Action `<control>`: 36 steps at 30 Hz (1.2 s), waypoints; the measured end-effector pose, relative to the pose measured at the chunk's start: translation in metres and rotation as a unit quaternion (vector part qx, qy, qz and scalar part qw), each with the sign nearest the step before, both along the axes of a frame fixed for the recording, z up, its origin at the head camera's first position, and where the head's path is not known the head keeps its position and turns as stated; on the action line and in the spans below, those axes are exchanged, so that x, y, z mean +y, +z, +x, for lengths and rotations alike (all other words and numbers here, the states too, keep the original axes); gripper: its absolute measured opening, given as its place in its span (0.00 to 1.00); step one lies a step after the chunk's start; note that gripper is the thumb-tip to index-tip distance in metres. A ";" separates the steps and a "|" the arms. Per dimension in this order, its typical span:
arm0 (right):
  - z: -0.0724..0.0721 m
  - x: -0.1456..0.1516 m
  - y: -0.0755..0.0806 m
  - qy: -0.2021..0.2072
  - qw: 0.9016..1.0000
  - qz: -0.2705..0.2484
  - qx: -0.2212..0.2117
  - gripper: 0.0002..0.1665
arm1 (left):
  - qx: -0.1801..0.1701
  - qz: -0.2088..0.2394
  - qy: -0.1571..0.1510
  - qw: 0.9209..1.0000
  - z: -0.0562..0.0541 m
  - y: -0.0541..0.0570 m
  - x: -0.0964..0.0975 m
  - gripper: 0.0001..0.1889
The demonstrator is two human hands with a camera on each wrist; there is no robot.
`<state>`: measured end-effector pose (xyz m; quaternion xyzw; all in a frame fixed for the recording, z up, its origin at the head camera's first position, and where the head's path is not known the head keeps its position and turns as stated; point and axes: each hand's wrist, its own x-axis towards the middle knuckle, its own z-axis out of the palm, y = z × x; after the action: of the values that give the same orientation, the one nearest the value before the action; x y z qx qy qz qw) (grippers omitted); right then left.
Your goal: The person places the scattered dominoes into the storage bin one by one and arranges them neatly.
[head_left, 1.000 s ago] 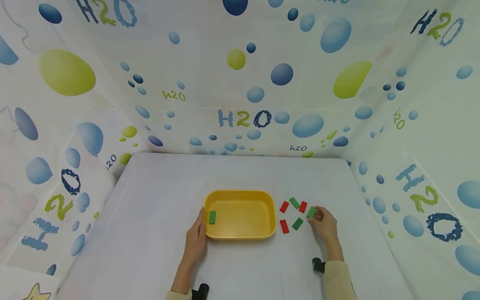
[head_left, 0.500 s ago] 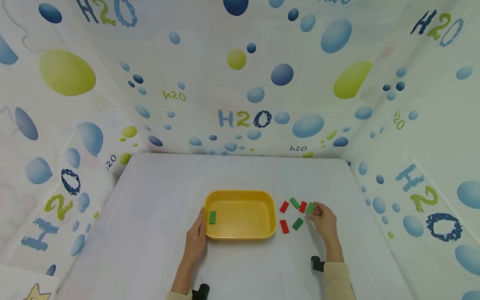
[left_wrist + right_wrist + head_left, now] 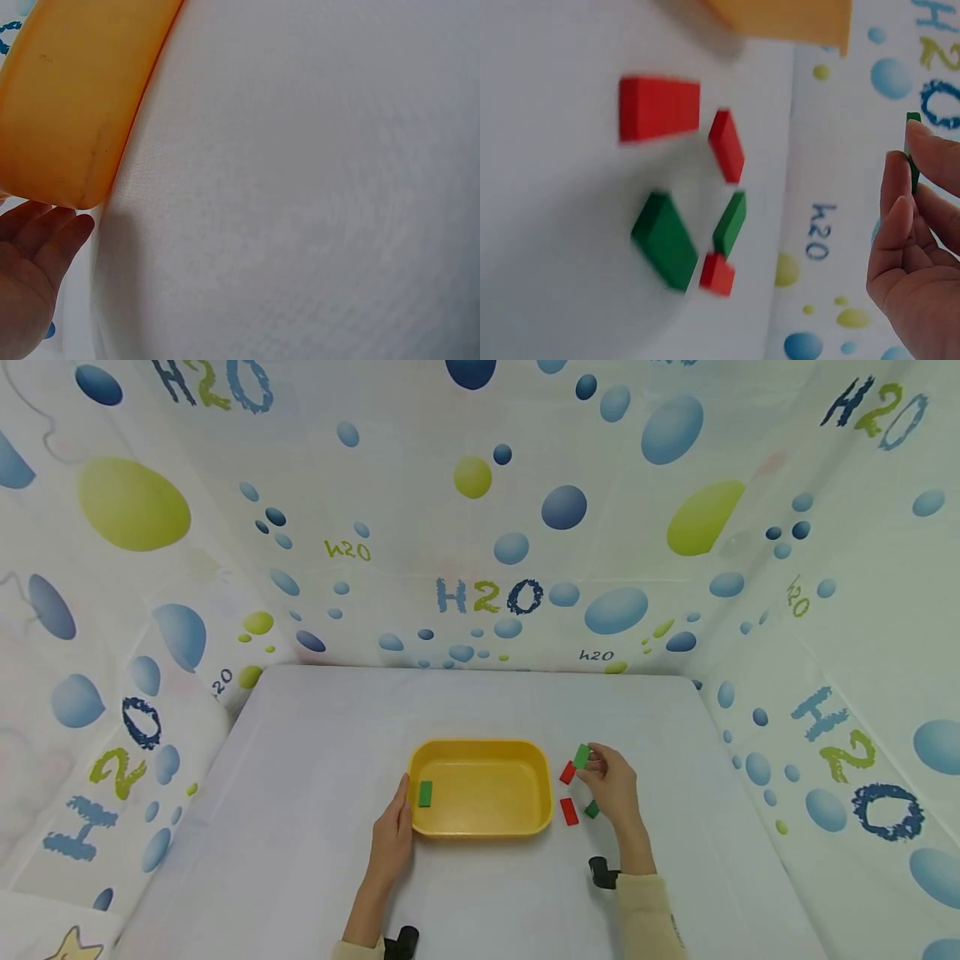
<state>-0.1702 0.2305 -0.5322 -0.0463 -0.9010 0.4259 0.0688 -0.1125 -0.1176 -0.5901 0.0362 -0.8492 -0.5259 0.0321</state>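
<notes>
My right hand (image 3: 617,785) pinches a green block (image 3: 582,756) between thumb and fingertips, raised off the table in the right wrist view. Below it lie loose blocks: a red block (image 3: 660,109), a green block (image 3: 665,240), another green block (image 3: 730,225) and more red ones. In the head view the hand covers some of them. A yellow tray (image 3: 487,789) stands just left of these, with one green block (image 3: 425,794) inside near its left end. Along that end's outer wall rests my left hand (image 3: 392,831), its fingers fairly straight against the plastic in the left wrist view.
A white cloth covers the table (image 3: 315,752). Behind it and at both sides hang white curtains (image 3: 420,527) printed with blue and green dots and H2O lettering. Black wrist devices, such as the right one (image 3: 603,872), sit near each sleeve.
My right hand has carried the pinched green block up and to the left, passing over the loose blocks towards the tray. The left hand and the tray have stayed put.
</notes>
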 end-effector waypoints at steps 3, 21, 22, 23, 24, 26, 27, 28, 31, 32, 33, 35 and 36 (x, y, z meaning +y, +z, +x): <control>-0.002 -0.015 0.003 0.024 1.000 -0.010 0.013 0.29 | -0.001 0.002 0.000 1.000 0.000 0.000 0.000 0.26; -0.017 -0.095 -0.007 0.139 0.990 -0.025 0.028 0.25 | 0.005 -0.005 -0.003 1.000 -0.001 -0.004 0.000 0.25; -0.017 -0.099 -0.008 0.146 0.989 -0.029 0.025 0.25 | 0.005 -0.005 -0.003 1.000 -0.001 -0.004 0.000 0.25; -0.017 -0.104 -0.009 0.151 0.988 -0.029 0.021 0.25 | 0.005 -0.006 -0.003 1.000 -0.001 -0.004 0.000 0.25; -0.017 -0.108 -0.009 0.156 0.987 -0.030 0.014 0.25 | 0.005 -0.006 -0.003 1.000 -0.001 -0.004 0.000 0.25; -0.016 -0.116 -0.011 0.165 0.986 -0.030 0.001 0.24 | 0.009 -0.008 -0.001 1.000 -0.001 -0.004 0.000 0.25; -0.015 -0.120 -0.011 0.169 0.985 -0.032 -0.007 0.25 | 0.011 -0.009 0.000 1.000 -0.001 -0.004 0.000 0.25; -0.014 -0.123 -0.012 0.174 0.984 -0.032 -0.013 0.25 | 0.012 -0.011 0.001 1.000 -0.001 -0.004 0.000 0.25; -0.014 -0.133 -0.014 0.191 0.981 -0.026 -0.020 0.24 | 0.016 -0.015 0.005 1.000 -0.001 -0.004 0.000 0.25; -0.014 -0.136 -0.016 0.198 0.980 -0.025 -0.019 0.24 | 0.017 -0.016 0.004 1.000 -0.001 -0.004 0.000 0.25; -0.015 -0.138 -0.018 0.205 0.978 -0.025 -0.019 0.24 | 0.014 -0.015 0.004 1.000 -0.001 -0.004 0.000 0.25; -0.015 -0.143 -0.020 0.217 0.976 -0.025 -0.021 0.24 | 0.016 -0.015 0.004 1.000 -0.002 -0.004 0.000 0.25; -0.015 -0.146 -0.021 0.220 0.975 -0.026 -0.025 0.25 | 0.015 -0.014 0.003 1.000 -0.002 -0.004 0.000 0.25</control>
<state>-0.1854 0.0846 -0.5535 0.1404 -0.8793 0.4524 -0.0504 -0.1143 -0.1177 -0.5945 0.0305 -0.8558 -0.5143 0.0468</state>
